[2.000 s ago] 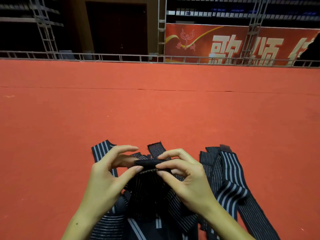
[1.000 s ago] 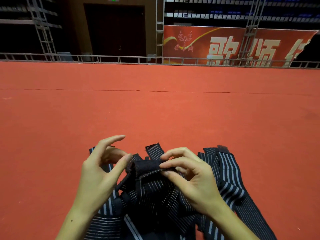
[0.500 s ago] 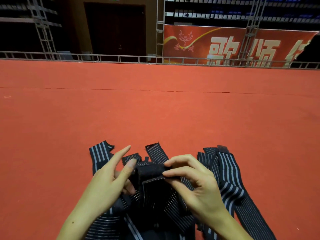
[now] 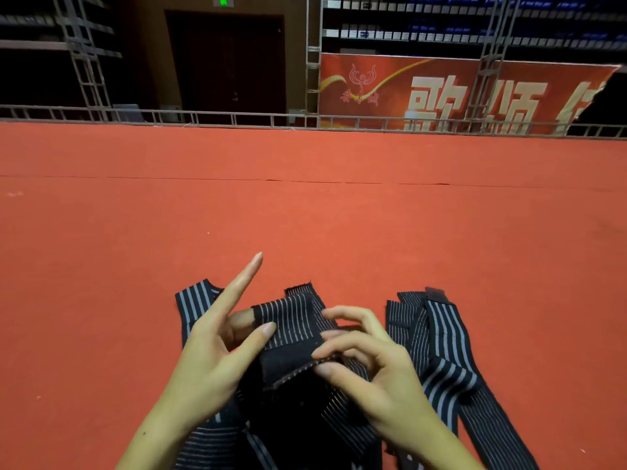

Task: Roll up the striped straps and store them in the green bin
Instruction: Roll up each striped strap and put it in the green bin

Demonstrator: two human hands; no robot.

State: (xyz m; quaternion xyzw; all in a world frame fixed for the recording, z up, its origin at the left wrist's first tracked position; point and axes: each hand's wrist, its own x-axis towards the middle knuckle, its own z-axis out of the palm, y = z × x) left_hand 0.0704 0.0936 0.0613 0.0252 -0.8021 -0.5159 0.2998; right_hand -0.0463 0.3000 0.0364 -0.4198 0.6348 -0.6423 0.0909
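I see two bare hands low in the middle, working on one striped strap (image 4: 291, 329). It is black with thin pale lines, and its end is folded over above the pile. My right hand (image 4: 369, 371) pinches the near edge of the fold between thumb and fingers. My left hand (image 4: 210, 354) holds the left side of the strap: the thumb presses on the front of it and some fingers are behind it. The left pointing finger (image 4: 244, 283) sticks straight up and away, touching nothing.

Under the hands lies a pile of more straps (image 4: 448, 361) on the red carpet (image 4: 305, 215). Some spread out to the right, near my right wrist. One end pokes out on the left, just past my left hand. I cannot find any green bin in this view.

Far away, past the carpet, stands a metal rail (image 4: 203, 115). Behind it on the right hangs a red banner (image 4: 441, 93) with big pale letters, and a dark door (image 4: 225, 62) is to the left of it
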